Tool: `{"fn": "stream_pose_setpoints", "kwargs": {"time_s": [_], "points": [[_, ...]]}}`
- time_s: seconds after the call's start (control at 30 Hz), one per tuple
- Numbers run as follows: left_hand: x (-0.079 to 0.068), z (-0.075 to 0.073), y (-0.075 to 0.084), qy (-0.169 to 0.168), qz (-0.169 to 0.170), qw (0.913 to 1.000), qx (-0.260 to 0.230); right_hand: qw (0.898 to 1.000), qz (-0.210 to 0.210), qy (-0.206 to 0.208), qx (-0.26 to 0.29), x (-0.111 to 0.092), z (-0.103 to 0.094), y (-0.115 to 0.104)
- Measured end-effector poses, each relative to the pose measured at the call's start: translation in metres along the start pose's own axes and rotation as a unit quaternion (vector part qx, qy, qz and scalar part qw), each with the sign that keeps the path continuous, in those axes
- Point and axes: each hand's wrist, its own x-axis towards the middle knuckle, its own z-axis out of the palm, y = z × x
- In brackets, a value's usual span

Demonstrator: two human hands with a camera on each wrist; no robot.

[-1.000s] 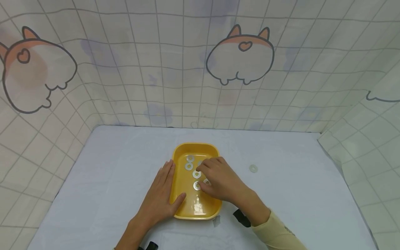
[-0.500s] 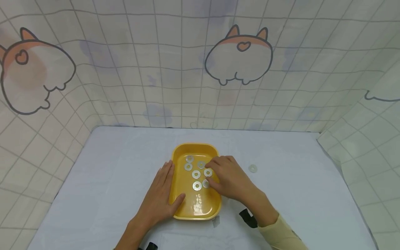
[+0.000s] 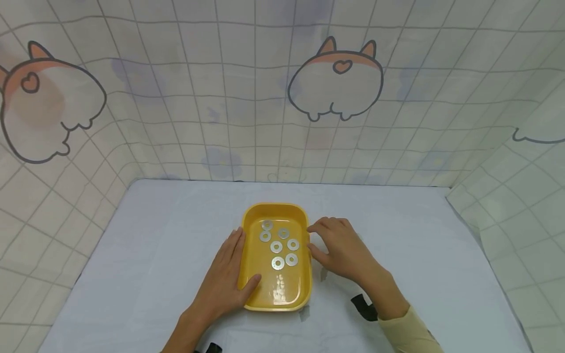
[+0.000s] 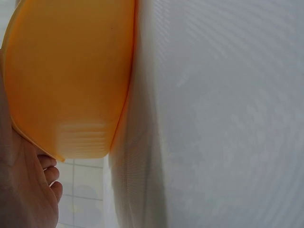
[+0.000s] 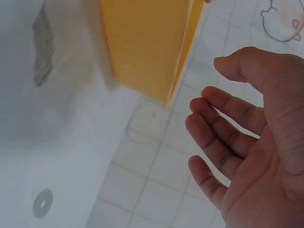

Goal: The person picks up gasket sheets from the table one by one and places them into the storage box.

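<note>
A yellow tray [image 3: 279, 293] holds several flat metal washers [image 3: 277, 263] spread over its upper and middle floor. Along the tray's left rim lies my left hand [image 3: 225, 274], fingers straight and touching the side, thumb reaching over the rim. The left wrist view shows the tray's outer wall [image 4: 71, 71] beside that hand. My right hand [image 3: 346, 252] is just outside the right rim, fingers loosely bent and thumb apart. Nothing is between its fingers in the right wrist view, where the hand [image 5: 256, 137] hangs in the air. One more washer [image 5: 42, 203] lies on the white tabletop.
A white cloth [image 3: 167, 230] covers the table. Grey tape pieces [image 3: 304, 313] lie near the tray's lower right corner and right side. A tile-patterned curtain [image 3: 251, 108] printed with cartoon animals surrounds the back and sides.
My right hand has moved right, from over the washers to outside the tray's right rim. A washer near its fingers now lies uncovered in the tray. The left hand keeps its place.
</note>
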Motion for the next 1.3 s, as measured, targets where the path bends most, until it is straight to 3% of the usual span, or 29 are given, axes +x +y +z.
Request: {"fn": "stream_pose_setpoints", "kwargs": {"time_s": [0.37, 0.63, 1.0, 1.3], "points": [[0.0, 0.001, 0.0, 0.011, 0.009, 0.9999, -0.004, 0.997, 0.078, 0.01, 0.013, -0.019, -0.006, 0.048], [0.0, 0.0, -0.001, 0.011, 0.008, 0.9999, -0.002, 0.993, 0.11, 0.01, 0.034, -0.032, -0.002, 0.079], [0.0, -0.001, -0.001, 0.005, 0.006, 0.9999, -0.007, 0.988, 0.145, -0.022, 0.049, -0.037, 0.011, 0.093], [-0.001, -0.002, 0.0, 0.006, 0.006, 1.0, -0.003, 0.988, 0.146, -0.042, 0.035, -0.037, 0.023, 0.097]]}}
